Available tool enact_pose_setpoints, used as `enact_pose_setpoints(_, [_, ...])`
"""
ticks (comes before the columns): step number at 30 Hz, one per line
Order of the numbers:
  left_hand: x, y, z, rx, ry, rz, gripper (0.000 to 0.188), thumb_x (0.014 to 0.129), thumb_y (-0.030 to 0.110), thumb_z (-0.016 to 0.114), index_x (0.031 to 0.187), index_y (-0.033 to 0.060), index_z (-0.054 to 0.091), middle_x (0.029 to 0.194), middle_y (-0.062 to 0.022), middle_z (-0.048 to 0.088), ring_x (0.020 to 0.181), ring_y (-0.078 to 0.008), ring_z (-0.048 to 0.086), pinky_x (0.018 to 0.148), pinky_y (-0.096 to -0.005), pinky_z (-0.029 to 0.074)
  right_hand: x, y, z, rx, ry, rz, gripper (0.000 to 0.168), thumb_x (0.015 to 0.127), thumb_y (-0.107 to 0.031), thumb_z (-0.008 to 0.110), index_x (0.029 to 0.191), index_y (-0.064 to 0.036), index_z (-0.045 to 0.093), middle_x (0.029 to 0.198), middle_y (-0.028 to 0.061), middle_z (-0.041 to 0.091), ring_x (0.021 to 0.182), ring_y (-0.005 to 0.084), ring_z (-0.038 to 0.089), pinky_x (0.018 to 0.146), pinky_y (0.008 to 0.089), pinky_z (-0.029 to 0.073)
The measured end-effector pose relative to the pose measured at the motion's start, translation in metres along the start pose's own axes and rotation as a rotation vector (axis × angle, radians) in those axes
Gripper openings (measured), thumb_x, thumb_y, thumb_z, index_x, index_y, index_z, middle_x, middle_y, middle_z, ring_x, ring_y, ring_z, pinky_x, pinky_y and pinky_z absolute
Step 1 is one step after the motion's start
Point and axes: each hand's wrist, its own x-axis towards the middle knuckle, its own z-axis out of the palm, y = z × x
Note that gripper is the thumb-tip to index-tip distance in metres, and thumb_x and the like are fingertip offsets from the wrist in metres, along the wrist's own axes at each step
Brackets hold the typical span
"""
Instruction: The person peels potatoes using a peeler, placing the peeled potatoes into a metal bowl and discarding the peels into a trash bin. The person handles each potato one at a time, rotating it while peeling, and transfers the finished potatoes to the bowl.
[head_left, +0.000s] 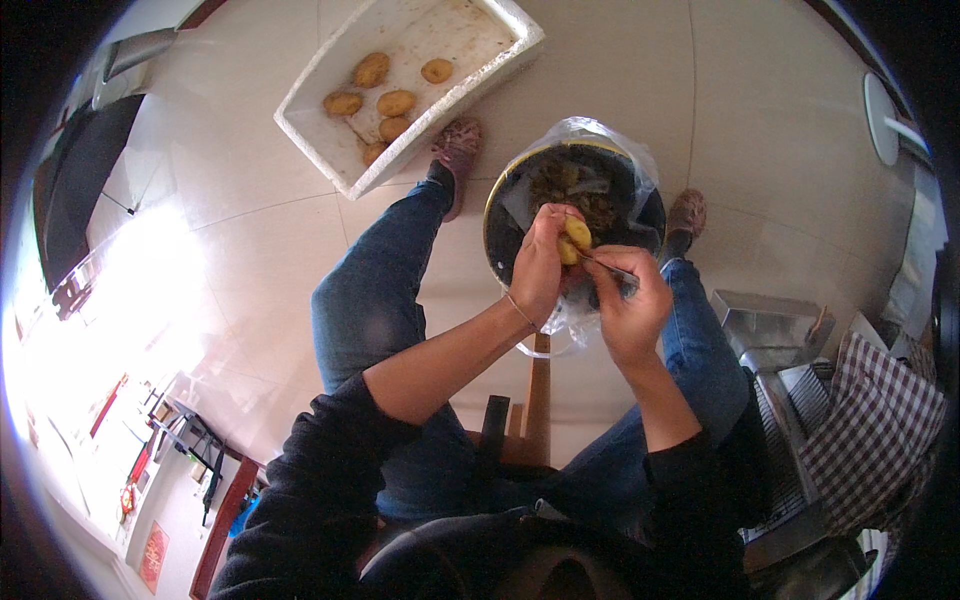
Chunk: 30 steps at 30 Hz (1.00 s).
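Observation:
My left hand (541, 262) holds a potato (577, 234) whose yellow flesh shows in places, above a round dark bin (495, 225) with a clear plastic liner. Dark peelings (592, 206) lie inside the bin. My right hand (634, 300) grips a small metal tool (619, 274), with its working end against the potato; whether it is a knife or a peeler I cannot tell. Beyond my left foot, a white foam box (450, 105) on the floor holds several unpeeled potatoes (396, 103).
The bin stands on the tiled floor (262, 232) between my feet. At right are a metal container (765, 322) and a checkered cloth (870, 435). A dark umbrella (82, 187) is at far left, and a wooden bar (538, 397) lies below my forearms.

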Motion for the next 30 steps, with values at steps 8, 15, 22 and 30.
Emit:
enact_pose_setpoints(8, [-0.001, -0.012, 0.000, 0.226, 0.040, 0.143, 0.025, 0.090, 0.028, 0.028, 0.093, 0.0102, 0.045, 0.079, -0.0029, 0.046, 0.066, -0.0093, 0.043, 0.052, -0.0217, 0.039, -0.004, 0.002, -0.002, -0.059, -0.028, 0.073, 0.012, 0.071, 0.000, 0.067, 0.077, 0.000, 0.056, 0.073, 0.0114, 0.059, 0.066, 0.0212, 0.060, 0.058, 0.0279, 0.046])
enact_pose_setpoints(15, [-0.004, -0.007, 0.003, 0.235, 0.041, 0.101, 0.024, 0.091, 0.030, 0.031, 0.095, 0.0108, 0.045, 0.082, -0.0028, 0.046, 0.068, -0.0098, 0.043, 0.056, -0.0219, 0.039, -0.007, 0.012, -0.001, -0.089, 0.004, 0.012, 0.012, 0.069, 0.000, 0.067, 0.076, -0.001, 0.057, 0.072, 0.0109, 0.059, 0.065, 0.0222, 0.059, 0.057, 0.0281, 0.046])
enact_pose_setpoints(22, [-0.002, -0.014, 0.007, -0.123, 0.211, -0.107, 0.025, 0.090, 0.031, 0.032, 0.098, 0.0111, 0.046, 0.085, -0.0040, 0.049, 0.072, -0.0160, 0.047, 0.060, -0.0274, 0.042, -0.010, 0.004, 0.007, -0.059, 0.128, 0.156, 0.012, 0.073, -0.004, 0.067, 0.079, -0.001, 0.058, 0.075, 0.0091, 0.062, 0.067, 0.0167, 0.060, 0.060, 0.0265, 0.046])
enact_pose_setpoints(30, [0.001, -0.006, -0.005, -0.295, 0.115, -0.195, 0.028, 0.087, 0.034, 0.032, 0.096, 0.0098, 0.044, 0.075, -0.0077, 0.049, 0.058, -0.0172, 0.046, 0.049, -0.0263, 0.038, 0.008, 0.000, -0.006, 0.074, 0.037, 0.511, 0.014, 0.075, -0.010, 0.068, 0.082, 0.000, 0.060, 0.079, 0.0072, 0.064, 0.072, 0.0109, 0.059, 0.065, 0.0230, 0.047])
